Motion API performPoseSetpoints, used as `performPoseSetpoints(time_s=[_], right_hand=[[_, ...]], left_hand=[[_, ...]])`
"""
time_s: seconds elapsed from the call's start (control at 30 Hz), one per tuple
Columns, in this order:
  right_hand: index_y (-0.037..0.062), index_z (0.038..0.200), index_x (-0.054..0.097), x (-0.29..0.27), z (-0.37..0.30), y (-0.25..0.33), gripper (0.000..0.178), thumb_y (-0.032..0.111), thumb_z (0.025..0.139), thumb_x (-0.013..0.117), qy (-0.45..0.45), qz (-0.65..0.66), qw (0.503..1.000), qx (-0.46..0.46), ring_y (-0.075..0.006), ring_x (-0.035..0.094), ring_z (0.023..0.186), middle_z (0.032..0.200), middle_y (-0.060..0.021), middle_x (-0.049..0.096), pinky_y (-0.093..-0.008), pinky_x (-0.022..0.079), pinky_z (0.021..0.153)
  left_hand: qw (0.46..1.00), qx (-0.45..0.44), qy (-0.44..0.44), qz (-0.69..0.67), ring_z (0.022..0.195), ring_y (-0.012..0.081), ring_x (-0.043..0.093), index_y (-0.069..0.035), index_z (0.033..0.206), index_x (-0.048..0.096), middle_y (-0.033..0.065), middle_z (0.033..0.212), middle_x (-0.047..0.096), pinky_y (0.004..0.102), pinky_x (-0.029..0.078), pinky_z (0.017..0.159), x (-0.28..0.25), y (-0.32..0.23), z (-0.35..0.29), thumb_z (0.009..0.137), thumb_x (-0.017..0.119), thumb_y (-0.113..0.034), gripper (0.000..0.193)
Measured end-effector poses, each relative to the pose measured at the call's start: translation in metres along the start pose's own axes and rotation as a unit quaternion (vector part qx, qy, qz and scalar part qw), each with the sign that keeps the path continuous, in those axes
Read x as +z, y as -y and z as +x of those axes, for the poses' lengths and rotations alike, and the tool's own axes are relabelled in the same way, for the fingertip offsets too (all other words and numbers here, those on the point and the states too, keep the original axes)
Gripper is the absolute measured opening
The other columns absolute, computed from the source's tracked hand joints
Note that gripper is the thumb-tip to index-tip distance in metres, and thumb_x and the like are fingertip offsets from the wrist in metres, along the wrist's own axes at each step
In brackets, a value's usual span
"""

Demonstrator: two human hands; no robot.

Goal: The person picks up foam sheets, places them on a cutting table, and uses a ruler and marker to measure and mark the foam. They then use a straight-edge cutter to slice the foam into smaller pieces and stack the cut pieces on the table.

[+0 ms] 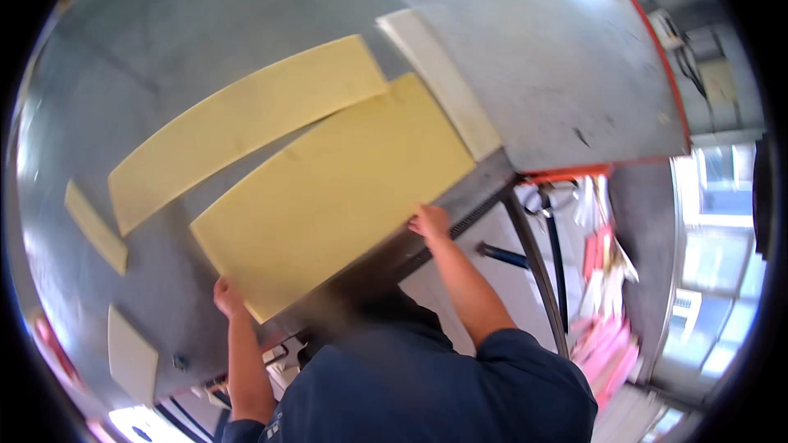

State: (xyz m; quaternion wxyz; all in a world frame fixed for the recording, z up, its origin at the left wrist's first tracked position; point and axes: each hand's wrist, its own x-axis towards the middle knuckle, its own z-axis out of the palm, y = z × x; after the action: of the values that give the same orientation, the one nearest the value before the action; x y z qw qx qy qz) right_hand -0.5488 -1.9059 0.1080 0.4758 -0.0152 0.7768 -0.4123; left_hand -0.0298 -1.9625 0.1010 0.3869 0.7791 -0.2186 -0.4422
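A large pale-yellow sheet, which looks like foam, lies flat at the near edge of the metal table. My left hand is closed at its left edge, close to the near corner. Farther right, my right hand pinches the sheet's near edge. Fingertips of both hands are partly hidden. Just beyond the sheet lies a long yellow strip, its right end close against the sheet's far edge. A white strip runs along the sheet's right side.
A small yellow strip and a cream piece lie on the table at the left. Red edging borders the table at the far right. Below, at right, are a table leg and a pile of pink and white pieces.
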Motion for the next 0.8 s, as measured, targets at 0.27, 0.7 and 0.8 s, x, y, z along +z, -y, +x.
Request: performPoseSetpoints(time_s=[0.27,0.7,0.8], right_hand=[[-0.0031,0.086,0.065,0.012,0.014,0.007,0.012,0.007,0.086,0.058,-0.086,-0.033,0.996,-0.020,-0.0170,0.061,0.052,0.065,-0.0104,0.062,-0.0285,0.053,0.047],[-0.0030,0.083,0.063,0.012,0.018,0.002,0.019,0.015,0.089,0.061,-0.100,-0.026,0.994,-0.041,-0.0163,0.061,0.052,0.067,-0.0096,0.063,-0.0272,0.052,0.047],[-0.0029,0.082,0.063,0.014,0.001,0.016,0.021,0.017,0.088,0.062,-0.090,-0.047,0.995,0.003,-0.0173,0.063,0.053,0.069,-0.0108,0.065,-0.0282,0.053,0.047]], left_hand=[[0.994,0.085,0.017,0.071,0.078,0.0144,0.064,0.001,0.113,0.064,0.0054,0.091,0.069,0.0272,0.053,0.068,0.017,-0.006,0.032,0.088,0.066,-0.008,0.027],[0.983,0.059,0.092,0.144,0.086,0.0121,0.062,0.003,0.125,0.057,0.0059,0.102,0.066,0.0255,0.051,0.076,0.032,-0.055,0.012,0.091,0.061,-0.002,0.034],[0.991,0.067,0.108,0.035,0.088,0.0136,0.063,0.003,0.126,0.057,0.0064,0.104,0.066,0.0264,0.051,0.080,0.022,-0.045,0.013,0.091,0.060,-0.001,0.034]])
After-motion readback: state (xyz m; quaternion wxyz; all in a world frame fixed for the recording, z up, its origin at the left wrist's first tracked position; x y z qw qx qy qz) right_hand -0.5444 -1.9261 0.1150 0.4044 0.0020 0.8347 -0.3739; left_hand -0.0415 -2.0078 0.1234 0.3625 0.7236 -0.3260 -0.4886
